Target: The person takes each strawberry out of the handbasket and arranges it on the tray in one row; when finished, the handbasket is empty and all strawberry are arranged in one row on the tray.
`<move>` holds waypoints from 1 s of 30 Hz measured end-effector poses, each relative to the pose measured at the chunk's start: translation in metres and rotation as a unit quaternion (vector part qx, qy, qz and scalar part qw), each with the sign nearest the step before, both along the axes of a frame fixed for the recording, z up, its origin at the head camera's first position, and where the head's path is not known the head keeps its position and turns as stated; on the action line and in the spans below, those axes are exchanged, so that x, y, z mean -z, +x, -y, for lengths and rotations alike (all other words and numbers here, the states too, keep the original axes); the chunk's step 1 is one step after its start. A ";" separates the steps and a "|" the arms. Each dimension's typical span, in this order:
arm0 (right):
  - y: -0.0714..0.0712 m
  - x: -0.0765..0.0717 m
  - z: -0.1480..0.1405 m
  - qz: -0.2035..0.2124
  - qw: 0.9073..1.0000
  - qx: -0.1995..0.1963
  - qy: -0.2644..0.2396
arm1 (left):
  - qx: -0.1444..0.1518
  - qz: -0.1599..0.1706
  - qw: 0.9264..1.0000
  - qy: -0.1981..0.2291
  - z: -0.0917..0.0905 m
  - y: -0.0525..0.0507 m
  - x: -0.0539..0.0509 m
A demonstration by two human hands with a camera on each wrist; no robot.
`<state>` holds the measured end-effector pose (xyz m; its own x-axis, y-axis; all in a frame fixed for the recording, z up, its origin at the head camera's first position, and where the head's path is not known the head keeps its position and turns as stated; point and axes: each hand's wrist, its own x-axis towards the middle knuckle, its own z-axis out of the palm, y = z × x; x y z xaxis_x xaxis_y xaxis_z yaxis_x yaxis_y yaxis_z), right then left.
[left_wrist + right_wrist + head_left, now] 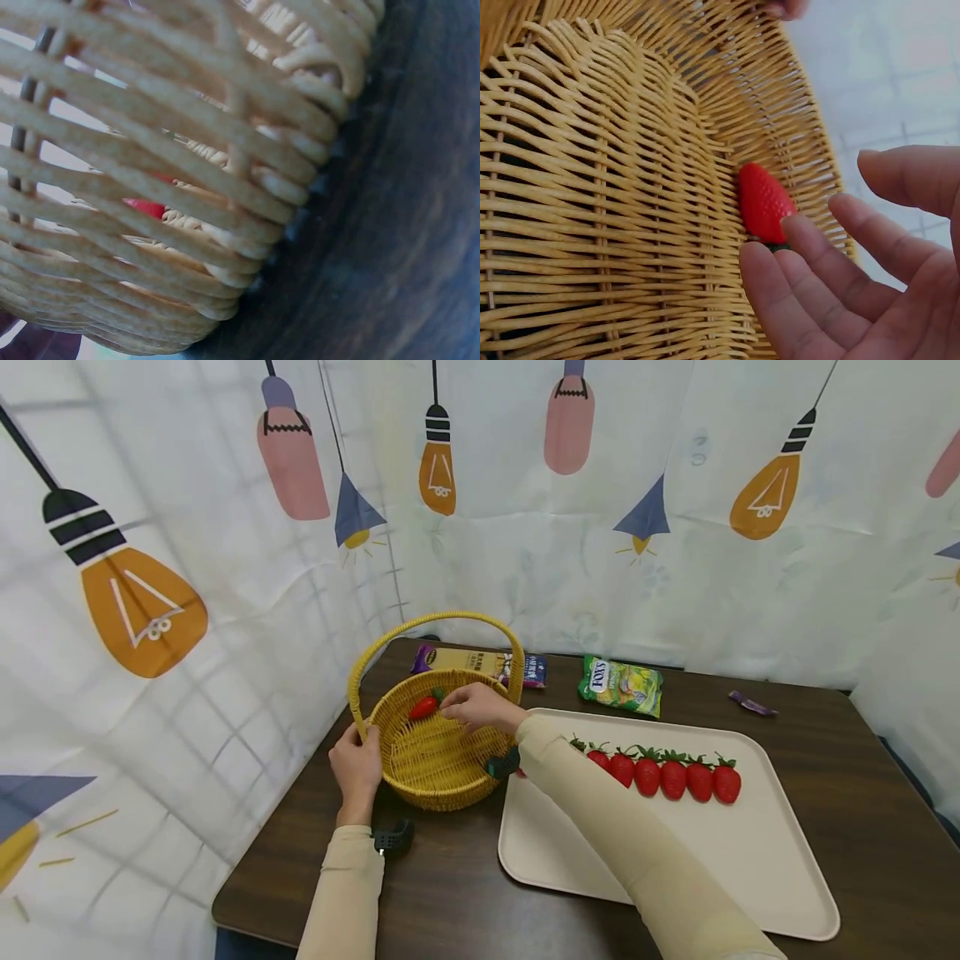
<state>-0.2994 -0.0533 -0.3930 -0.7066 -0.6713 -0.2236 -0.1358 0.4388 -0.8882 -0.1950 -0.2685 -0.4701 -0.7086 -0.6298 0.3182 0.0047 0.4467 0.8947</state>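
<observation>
A yellow wicker basket [442, 797] with a tall arched handle stands on the left part of the table. Inside it, against the far left wall, lies one red strawberry [423, 707] with a green cap. My left hand [357, 770] grips the basket's left rim near the foot of the handle. Over the basket's inside hovers my right hand [480, 706], its fingers [814, 259] loosely extended beside the strawberry, with nothing held. Through the weave in the left wrist view, a bit of red shows. A row of several strawberries [672, 779] lies on a beige tray [720, 868].
Behind the basket lie snack packets [468, 662]. A green candy bag [621, 686] sits beyond the tray, and a small purple wrapper [752, 703] is at the right. A patterned curtain [495, 560] rises behind the dark wooden table [450, 902].
</observation>
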 end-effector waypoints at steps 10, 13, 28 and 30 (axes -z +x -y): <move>-0.002 -0.001 0.016 0.016 0.999 0.041 -0.007 | 0.000 -0.008 1.000 0.005 -0.002 0.000 -0.001; -0.004 0.003 0.022 0.021 0.999 0.046 -0.019 | -0.004 -0.007 1.000 0.004 -0.002 0.000 -0.001; -0.005 0.020 0.043 -0.060 0.997 0.045 -0.025 | -0.003 -0.014 1.000 -0.003 -0.001 0.001 -0.001; -0.006 0.022 0.045 -0.057 0.997 0.046 -0.019 | -0.005 -0.010 1.000 -0.004 -0.002 0.000 -0.001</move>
